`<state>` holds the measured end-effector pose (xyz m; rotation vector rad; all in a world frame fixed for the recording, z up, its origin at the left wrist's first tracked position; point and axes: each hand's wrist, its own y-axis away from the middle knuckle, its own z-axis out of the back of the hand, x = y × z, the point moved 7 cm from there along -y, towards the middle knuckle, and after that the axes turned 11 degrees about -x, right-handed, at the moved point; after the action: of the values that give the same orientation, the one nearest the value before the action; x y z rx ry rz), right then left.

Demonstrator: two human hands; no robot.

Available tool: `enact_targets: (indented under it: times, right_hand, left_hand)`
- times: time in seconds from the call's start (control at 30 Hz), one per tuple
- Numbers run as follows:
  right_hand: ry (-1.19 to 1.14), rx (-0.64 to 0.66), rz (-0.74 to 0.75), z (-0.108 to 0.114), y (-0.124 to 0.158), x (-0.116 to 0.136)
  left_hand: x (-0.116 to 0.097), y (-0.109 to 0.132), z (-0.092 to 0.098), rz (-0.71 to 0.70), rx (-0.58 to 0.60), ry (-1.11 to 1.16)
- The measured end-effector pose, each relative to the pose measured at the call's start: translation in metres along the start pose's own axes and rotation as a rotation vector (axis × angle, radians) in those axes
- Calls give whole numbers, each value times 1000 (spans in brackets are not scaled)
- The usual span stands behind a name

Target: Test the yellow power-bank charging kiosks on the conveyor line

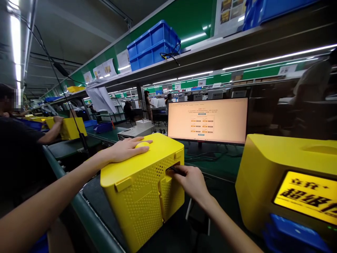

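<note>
A yellow plastic cabinet (139,196) with a dimpled, perforated panel stands on the dark work surface in front of me. My left hand (131,149) lies flat on its top, fingers stretched out. At a recess in the upper part of the panel, my right hand (193,181) pinches a thin black piece, apparently a cable plug (172,170). Its far end disappears into the opening, and my fingers cover the rest. Below the recess a narrow yellow flap (168,196) is set into the panel.
Another yellow cabinet (263,165) with a lit screen and blue pieces in front stands at right. Behind is a monitor (207,121) with loose cables below. Blue bins (154,45) sit on the overhead shelf. At left, a co-worker (21,151) handles a yellow cabinet (72,128).
</note>
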<state>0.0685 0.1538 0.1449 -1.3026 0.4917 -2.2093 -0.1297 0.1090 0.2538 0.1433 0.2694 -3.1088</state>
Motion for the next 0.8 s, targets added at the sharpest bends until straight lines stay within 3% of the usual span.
enact_targets:
  times: [0.17, 0.33, 0.6, 0.73, 0.8]
  right_hand:
    - [279, 33, 175, 7, -7, 17]
    - [404, 50, 244, 3, -7, 19]
    - [556, 70, 153, 1, -9, 27]
    - [534, 64, 101, 4, -7, 25]
    - [416, 36, 130, 8, 0, 20]
  left_hand:
    - [-1, 0, 1, -4, -4, -7]
    - [0, -2, 0, -15, -16, -5]
    - [2, -4, -1, -22, -19, 24]
    - [-1, -1, 0, -14, -20, 26]
    - [-1, -1, 1, -10, -21, 38]
